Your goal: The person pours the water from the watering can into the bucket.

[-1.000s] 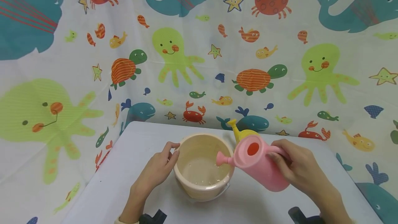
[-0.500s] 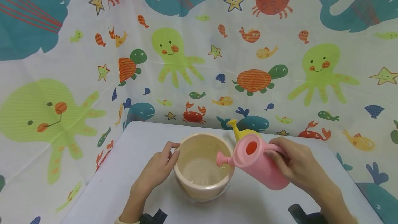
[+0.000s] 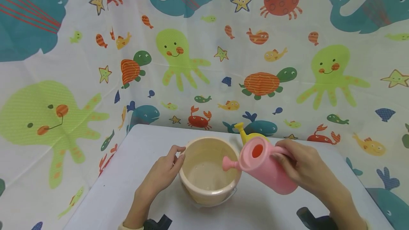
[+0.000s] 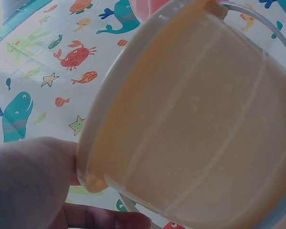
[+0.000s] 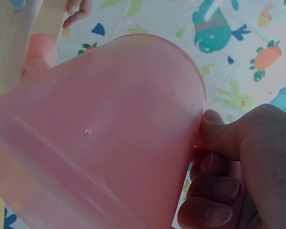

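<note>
A cream bucket (image 3: 210, 191) with a thin handle stands upright on the white table. My left hand (image 3: 162, 173) holds its left rim, thumb and index finger at the edge; in the left wrist view the thumb presses the bucket's rim (image 4: 112, 95). My right hand (image 3: 303, 162) grips the handle of a pink watering can (image 3: 271, 171), fingers curled round it. The can leans left, its spout overlapping the bucket's right rim and inside in the head view. Its round top opening looks red inside. In the right wrist view the can's body (image 5: 114, 124) fills most of the picture.
Behind the pink can stands a yellow watering can (image 3: 252, 137), mostly hidden by it. A curtain (image 3: 198, 66) printed with sea animals hangs behind and beside the white table (image 3: 108, 187).
The base of the pink watering can has risen slightly, tilting it a little more to the left. My left hand and the bucket stay in place.
</note>
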The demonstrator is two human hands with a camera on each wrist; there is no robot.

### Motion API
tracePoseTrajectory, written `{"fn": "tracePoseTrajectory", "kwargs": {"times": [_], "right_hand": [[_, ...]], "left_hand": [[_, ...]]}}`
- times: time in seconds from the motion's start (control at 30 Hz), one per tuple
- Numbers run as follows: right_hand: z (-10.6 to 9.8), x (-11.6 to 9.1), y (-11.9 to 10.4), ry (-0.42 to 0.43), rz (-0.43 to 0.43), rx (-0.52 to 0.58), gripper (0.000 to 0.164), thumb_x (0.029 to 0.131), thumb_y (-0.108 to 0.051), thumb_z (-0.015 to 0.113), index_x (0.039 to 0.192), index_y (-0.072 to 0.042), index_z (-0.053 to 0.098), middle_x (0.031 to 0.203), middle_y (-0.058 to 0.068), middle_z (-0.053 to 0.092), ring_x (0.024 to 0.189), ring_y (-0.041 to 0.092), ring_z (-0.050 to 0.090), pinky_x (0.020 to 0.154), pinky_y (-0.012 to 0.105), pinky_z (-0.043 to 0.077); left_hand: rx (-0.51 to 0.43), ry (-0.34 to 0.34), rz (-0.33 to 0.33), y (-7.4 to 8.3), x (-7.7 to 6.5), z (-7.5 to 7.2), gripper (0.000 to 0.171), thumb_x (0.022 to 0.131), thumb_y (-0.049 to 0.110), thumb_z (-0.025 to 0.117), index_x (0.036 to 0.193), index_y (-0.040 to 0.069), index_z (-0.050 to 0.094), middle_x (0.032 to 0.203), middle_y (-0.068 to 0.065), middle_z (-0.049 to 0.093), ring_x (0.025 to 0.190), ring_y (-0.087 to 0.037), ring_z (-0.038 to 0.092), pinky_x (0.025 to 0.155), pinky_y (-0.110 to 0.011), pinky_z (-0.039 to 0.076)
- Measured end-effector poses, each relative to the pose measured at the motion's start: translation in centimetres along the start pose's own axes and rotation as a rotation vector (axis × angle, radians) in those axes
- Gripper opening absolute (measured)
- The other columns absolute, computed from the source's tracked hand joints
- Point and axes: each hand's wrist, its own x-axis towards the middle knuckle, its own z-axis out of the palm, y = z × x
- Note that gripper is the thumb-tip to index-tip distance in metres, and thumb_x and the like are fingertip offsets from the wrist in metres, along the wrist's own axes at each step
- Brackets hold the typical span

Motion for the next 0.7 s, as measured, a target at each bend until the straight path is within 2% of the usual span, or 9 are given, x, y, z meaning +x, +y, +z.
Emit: {"fn": "tracePoseTrajectory", "kwargs": {"times": [0.7], "right_hand": [[-0.32,0.73,-0.32,-0.054,0.022,-0.01,0.038,0.07,0.0,0.086,0.096,-0.015,0.062,0.08,-0.013,0.057,0.069,-0.004,0.05,0.062,0.011,0.048]], "left_hand": [[-0.014,-0.004,0.015,0.04,-0.1,-0.09,0.036,0.103,0.04,0.051,0.138,0.028,0.049,0.076,0.003,0.057,0.063,-0.012,0.052,0.055,-0.025,0.045]]}}
